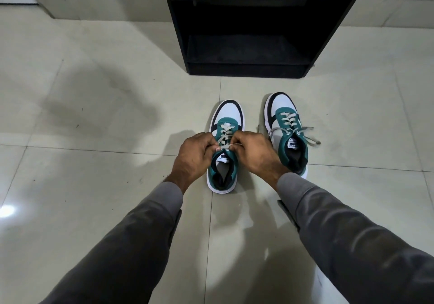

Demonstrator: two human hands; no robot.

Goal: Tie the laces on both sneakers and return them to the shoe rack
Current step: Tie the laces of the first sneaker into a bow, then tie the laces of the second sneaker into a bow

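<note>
At frame centre, the left hand (196,154) and right hand (254,152) each pinch the lace (231,144) of the left sneaker (226,118) between curled fingers, over its tongue. The right sneaker (285,115) stands just beside it, laces loose, below the black shoe rack (328,33).

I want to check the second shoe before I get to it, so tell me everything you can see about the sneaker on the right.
The right sneaker is a low-top with a white toe, black overlays, teal lacing panel and collar, and a white sole. It stands upright on the tiled floor, toe toward the black shoe rack. Its grey laces are threaded but untied, ends trailing off both sides. A white tongue label shows. Neither hand grips it, though the right hand overlaps its edge in view.
</note>
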